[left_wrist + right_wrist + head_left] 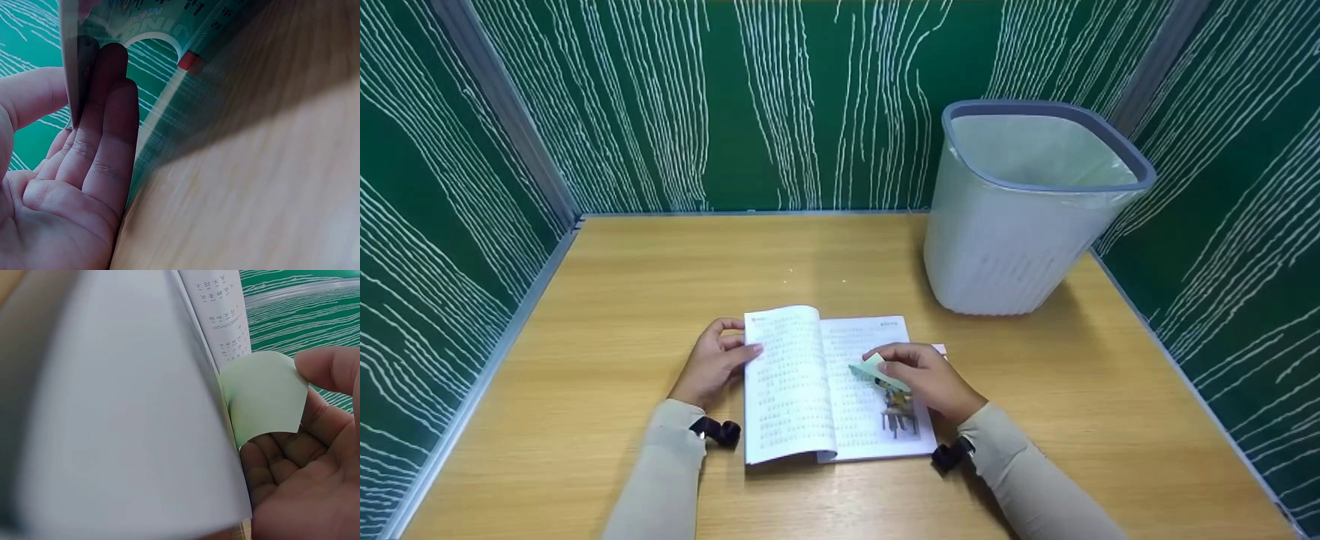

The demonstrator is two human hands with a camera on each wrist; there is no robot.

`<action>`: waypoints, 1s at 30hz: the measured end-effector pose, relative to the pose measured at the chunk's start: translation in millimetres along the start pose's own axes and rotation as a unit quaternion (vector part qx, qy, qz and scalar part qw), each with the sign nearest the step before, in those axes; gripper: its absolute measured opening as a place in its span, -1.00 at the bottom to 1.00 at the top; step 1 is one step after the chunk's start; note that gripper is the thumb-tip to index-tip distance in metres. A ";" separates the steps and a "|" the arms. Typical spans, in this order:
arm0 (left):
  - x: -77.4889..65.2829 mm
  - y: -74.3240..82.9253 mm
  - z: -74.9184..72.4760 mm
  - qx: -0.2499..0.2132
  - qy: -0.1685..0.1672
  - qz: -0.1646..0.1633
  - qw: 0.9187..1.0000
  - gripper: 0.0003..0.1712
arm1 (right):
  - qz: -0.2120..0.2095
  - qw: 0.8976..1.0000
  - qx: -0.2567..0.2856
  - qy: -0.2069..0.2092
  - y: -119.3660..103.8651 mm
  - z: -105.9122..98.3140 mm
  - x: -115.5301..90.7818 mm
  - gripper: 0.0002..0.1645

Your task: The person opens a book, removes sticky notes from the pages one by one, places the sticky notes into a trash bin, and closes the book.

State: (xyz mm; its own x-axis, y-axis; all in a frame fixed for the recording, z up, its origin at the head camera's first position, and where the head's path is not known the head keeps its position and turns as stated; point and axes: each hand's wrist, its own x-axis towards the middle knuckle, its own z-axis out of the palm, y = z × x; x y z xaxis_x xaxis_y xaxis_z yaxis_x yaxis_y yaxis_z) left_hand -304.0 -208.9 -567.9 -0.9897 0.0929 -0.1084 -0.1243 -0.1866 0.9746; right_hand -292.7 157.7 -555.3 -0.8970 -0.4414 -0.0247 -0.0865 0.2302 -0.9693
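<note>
An open book [787,390] lies on the table, its left-hand pages lifted off the wood. My left hand [718,361] grips the book's left edge, thumb on the page; in the left wrist view the fingers [107,146] reach behind the green printed cover [157,22]. My right hand [926,375] pinches a pale green sticky note [877,369] above the right-hand page [855,420], which carries text and a small picture. In the right wrist view the note [264,396] bends between thumb and book, and its far edge meets the page.
A white bin [1005,240] with a blue-grey rim and a liner stands at the back right of the wooden table [682,262]. A pink tab [939,349] sticks out past the book's right edge. Green panels [765,112] with white wavy lines border the table.
</note>
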 end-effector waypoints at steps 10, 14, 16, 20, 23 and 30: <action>2.0 -1.6 -0.8 0.005 -0.012 0.008 1.000 -0.42 | 0.006 0.999 0.028 0.017 0.4 -2.0 0.2 -0.73; 2.9 -1.5 -0.7 0.003 -0.011 0.008 1.000 -0.41 | 0.006 0.999 0.027 0.024 -1.5 -2.2 -0.2 -0.74; 2.9 -1.6 -0.8 0.005 -0.009 0.007 1.000 -0.42 | 0.005 0.999 0.030 0.024 -1.8 -2.3 -0.3 -0.73; 2.4 -1.4 -0.9 0.005 -0.004 0.005 1.000 -0.42 | 0.001 0.999 0.044 0.027 -1.0 -3.1 -0.2 -0.71; 1.9 -0.7 -0.7 0.005 -0.002 0.004 1.000 -0.42 | 0.000 0.998 0.062 0.032 0.2 -4.1 0.5 -0.69; 0.9 0.4 0.4 0.002 0.001 -0.001 1.000 -0.42 | 0.041 0.993 0.084 0.069 0.4 -5.7 1.7 -0.68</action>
State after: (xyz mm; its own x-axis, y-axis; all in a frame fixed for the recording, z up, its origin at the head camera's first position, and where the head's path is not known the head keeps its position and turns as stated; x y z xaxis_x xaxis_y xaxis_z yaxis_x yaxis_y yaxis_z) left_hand -304.9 -208.6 -567.5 -0.9898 0.0909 -0.1101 -0.1253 -0.1824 0.9752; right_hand -296.7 162.0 -554.3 -0.9500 -0.3012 -0.0828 0.0525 0.1074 -0.9928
